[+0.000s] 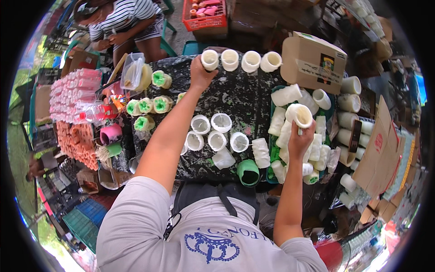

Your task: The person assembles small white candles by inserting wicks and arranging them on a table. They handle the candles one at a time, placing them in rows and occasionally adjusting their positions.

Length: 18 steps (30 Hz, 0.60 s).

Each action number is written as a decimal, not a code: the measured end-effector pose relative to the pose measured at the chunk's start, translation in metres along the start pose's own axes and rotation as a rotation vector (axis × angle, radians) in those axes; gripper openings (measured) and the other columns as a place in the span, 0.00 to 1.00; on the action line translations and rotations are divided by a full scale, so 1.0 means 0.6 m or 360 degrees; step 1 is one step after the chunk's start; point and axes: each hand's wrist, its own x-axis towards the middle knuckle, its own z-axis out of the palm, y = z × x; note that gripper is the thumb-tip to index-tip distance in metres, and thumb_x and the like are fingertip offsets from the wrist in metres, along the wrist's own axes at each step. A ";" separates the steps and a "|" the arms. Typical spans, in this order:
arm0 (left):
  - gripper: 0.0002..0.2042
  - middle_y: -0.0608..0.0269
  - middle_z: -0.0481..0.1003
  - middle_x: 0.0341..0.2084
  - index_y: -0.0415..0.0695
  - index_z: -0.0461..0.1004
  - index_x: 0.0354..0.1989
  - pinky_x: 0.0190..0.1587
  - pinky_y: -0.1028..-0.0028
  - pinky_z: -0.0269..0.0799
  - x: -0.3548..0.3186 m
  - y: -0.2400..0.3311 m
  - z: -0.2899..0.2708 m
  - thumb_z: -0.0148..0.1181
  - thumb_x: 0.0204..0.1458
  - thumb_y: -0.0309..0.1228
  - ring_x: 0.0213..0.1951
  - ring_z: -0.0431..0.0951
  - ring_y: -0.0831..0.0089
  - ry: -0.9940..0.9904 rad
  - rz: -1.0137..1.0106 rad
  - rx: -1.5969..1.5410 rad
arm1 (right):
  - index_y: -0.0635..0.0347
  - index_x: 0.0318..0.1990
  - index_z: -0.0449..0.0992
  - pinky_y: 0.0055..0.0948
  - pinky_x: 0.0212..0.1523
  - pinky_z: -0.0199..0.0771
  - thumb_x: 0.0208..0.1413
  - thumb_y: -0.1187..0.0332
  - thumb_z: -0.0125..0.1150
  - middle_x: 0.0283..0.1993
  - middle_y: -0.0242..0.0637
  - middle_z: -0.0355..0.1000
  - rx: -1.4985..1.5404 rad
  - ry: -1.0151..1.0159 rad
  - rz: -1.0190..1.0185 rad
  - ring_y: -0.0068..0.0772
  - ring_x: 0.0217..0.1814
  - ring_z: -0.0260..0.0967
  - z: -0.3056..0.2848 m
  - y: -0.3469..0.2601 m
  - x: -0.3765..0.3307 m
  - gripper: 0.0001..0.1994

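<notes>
At the far edge of the table, my left hand (202, 76) is closed around a white hollow wax-like cylinder (210, 60), open end up. It stands at the left end of a row of similar white cylinders (250, 61). To the right, my right hand (301, 139) grips another white hollow cylinder (299, 115), tilted, above a green tray (275, 99) heaped with white cylinders lying on their sides. Between my arms, several white hollow pieces (218, 141) stand grouped on the table. A green hollow cylinder (248, 172) sits at the near edge.
The dark, wax-spattered table (244, 97) holds green-and-white pieces (161, 104) on the left, beside a clear plastic container (133, 72). A cardboard box (312, 62) stands at the far right. Pink pieces (76, 90) are stacked far left. Another person (124, 22) sits beyond the table.
</notes>
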 end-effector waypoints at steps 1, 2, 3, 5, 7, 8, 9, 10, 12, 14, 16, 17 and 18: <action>0.42 0.43 0.73 0.57 0.39 0.67 0.66 0.66 0.50 0.68 -0.008 0.008 -0.009 0.83 0.39 0.28 0.62 0.72 0.41 -0.0081 -0.0102 0.0031 | 0.65 0.62 0.73 0.39 0.66 0.76 0.66 0.78 0.70 0.60 0.43 0.76 0.0188 0.0017 0.0082 0.39 0.63 0.77 0.006 -0.006 -0.010 0.19; 0.44 0.40 0.69 0.61 0.35 0.63 0.71 0.67 0.51 0.67 -0.031 0.007 -0.011 0.78 0.43 0.26 0.64 0.69 0.40 0.0052 -0.0203 0.0042 | 0.66 0.63 0.72 0.39 0.68 0.75 0.66 0.78 0.69 0.62 0.43 0.74 0.0387 0.0017 0.0162 0.39 0.65 0.77 0.016 -0.016 -0.018 0.20; 0.45 0.40 0.68 0.62 0.35 0.61 0.73 0.67 0.51 0.68 -0.051 0.027 -0.019 0.77 0.44 0.26 0.64 0.69 0.41 0.0140 -0.0191 -0.0031 | 0.69 0.68 0.67 0.40 0.72 0.72 0.67 0.79 0.68 0.66 0.45 0.72 0.0456 -0.0034 0.0205 0.40 0.68 0.75 0.022 -0.033 -0.026 0.25; 0.45 0.42 0.67 0.64 0.35 0.58 0.76 0.67 0.51 0.68 -0.108 0.110 -0.065 0.74 0.47 0.26 0.65 0.69 0.45 0.0024 -0.0182 -0.0309 | 0.69 0.68 0.68 0.39 0.72 0.72 0.68 0.79 0.68 0.66 0.45 0.72 0.0540 -0.0097 0.0224 0.40 0.69 0.74 0.043 -0.064 -0.042 0.24; 0.45 0.44 0.66 0.69 0.36 0.57 0.78 0.70 0.52 0.68 -0.148 0.229 -0.146 0.72 0.49 0.26 0.68 0.69 0.50 -0.0572 -0.0212 -0.0796 | 0.68 0.68 0.70 0.38 0.69 0.74 0.66 0.78 0.69 0.66 0.45 0.73 0.0429 -0.0207 0.0155 0.38 0.69 0.74 0.063 -0.073 -0.057 0.24; 0.45 0.46 0.65 0.71 0.38 0.57 0.78 0.72 0.52 0.67 -0.163 0.275 -0.185 0.72 0.50 0.26 0.71 0.69 0.52 -0.0947 -0.0243 -0.1075 | 0.64 0.66 0.73 0.39 0.65 0.76 0.64 0.75 0.73 0.65 0.43 0.75 0.0233 -0.0351 -0.0009 0.38 0.67 0.75 0.075 -0.068 -0.061 0.25; 0.44 0.47 0.63 0.74 0.39 0.58 0.79 0.74 0.53 0.66 -0.182 0.312 -0.211 0.71 0.51 0.26 0.73 0.68 0.53 -0.1005 -0.0284 -0.1127 | 0.63 0.66 0.74 0.39 0.63 0.77 0.63 0.74 0.74 0.65 0.43 0.76 0.0220 -0.0465 -0.0082 0.38 0.66 0.76 0.091 -0.099 -0.058 0.25; 0.42 0.49 0.61 0.77 0.41 0.59 0.79 0.75 0.55 0.66 -0.198 0.338 -0.225 0.70 0.53 0.26 0.76 0.67 0.54 -0.1065 -0.0320 -0.1180 | 0.62 0.66 0.75 0.39 0.61 0.77 0.62 0.72 0.75 0.65 0.42 0.76 0.0206 -0.0574 -0.0156 0.39 0.65 0.76 0.112 -0.140 -0.057 0.26; 0.39 0.52 0.67 0.74 0.42 0.64 0.76 0.73 0.58 0.69 -0.224 0.315 -0.214 0.75 0.54 0.27 0.74 0.70 0.56 -0.0847 -0.0192 -0.0915 | 0.61 0.66 0.75 0.39 0.60 0.77 0.61 0.71 0.76 0.64 0.45 0.77 0.0422 -0.0656 -0.0057 0.42 0.65 0.77 0.152 -0.184 -0.069 0.26; 0.36 0.53 0.73 0.70 0.42 0.68 0.73 0.71 0.60 0.72 -0.226 0.289 -0.227 0.78 0.55 0.27 0.70 0.75 0.58 -0.0726 -0.0344 -0.0738 | 0.60 0.62 0.78 0.38 0.60 0.78 0.60 0.71 0.76 0.64 0.47 0.78 0.0479 -0.0907 -0.0098 0.46 0.65 0.77 0.160 -0.210 -0.063 0.23; 0.28 0.59 0.83 0.57 0.41 0.78 0.63 0.65 0.63 0.77 -0.206 0.242 -0.247 0.81 0.54 0.27 0.59 0.83 0.65 -0.0671 -0.0397 -0.0924 | 0.60 0.57 0.81 0.40 0.59 0.79 0.62 0.72 0.73 0.62 0.46 0.80 0.0456 -0.1091 -0.0222 0.48 0.62 0.79 0.165 -0.233 -0.054 0.17; 0.29 0.60 0.83 0.56 0.41 0.77 0.63 0.65 0.63 0.77 -0.194 0.216 -0.255 0.82 0.53 0.27 0.59 0.83 0.66 -0.0632 -0.0419 -0.0874 | 0.61 0.57 0.82 0.40 0.58 0.79 0.63 0.72 0.72 0.60 0.46 0.80 0.0413 -0.1093 -0.0282 0.47 0.60 0.79 0.166 -0.236 -0.054 0.16; 0.30 0.60 0.84 0.56 0.41 0.77 0.64 0.65 0.63 0.78 -0.178 0.189 -0.259 0.82 0.52 0.28 0.58 0.83 0.67 -0.0595 -0.0441 -0.0830 | 0.61 0.56 0.82 0.40 0.58 0.79 0.63 0.73 0.71 0.59 0.46 0.80 0.0363 -0.1094 -0.0342 0.47 0.58 0.80 0.167 -0.237 -0.054 0.14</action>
